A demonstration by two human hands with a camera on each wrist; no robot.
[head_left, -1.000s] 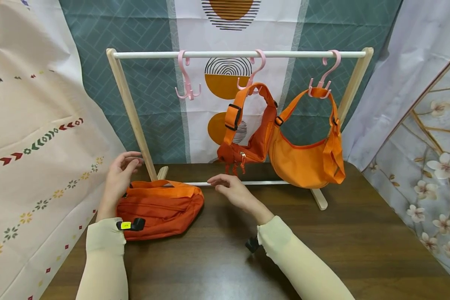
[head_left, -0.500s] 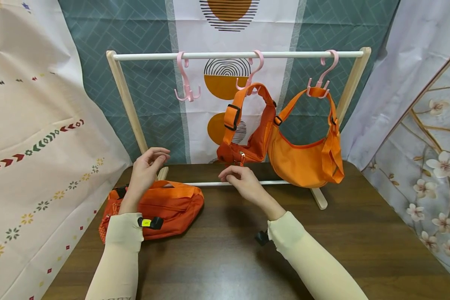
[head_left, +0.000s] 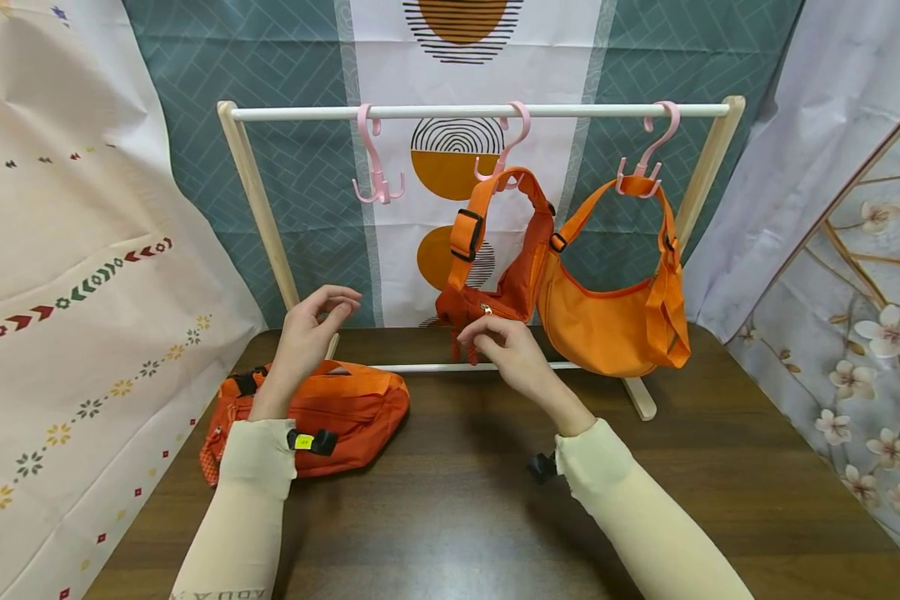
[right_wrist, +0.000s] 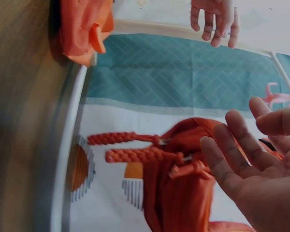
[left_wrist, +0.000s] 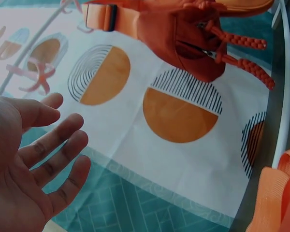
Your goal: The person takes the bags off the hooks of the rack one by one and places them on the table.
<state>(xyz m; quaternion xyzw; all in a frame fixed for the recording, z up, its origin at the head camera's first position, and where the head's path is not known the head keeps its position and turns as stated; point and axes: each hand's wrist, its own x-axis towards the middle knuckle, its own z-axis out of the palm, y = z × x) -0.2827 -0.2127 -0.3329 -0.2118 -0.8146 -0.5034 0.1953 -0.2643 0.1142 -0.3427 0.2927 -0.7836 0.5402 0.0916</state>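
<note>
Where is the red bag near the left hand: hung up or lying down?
Lying down: the red bag rests on the table, its orange strap on no hook; the leftmost pink hanger holds nothing.

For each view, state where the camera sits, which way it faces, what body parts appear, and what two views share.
Head: on the head, facing forward and down at the rack; left hand, right hand, sleeves show.
Left wrist: on that wrist, facing the backdrop and hanging red bag; left hand shows.
Right wrist: on that wrist, facing the same bag; both hands show.
Wrist views share braided pulls.
</note>
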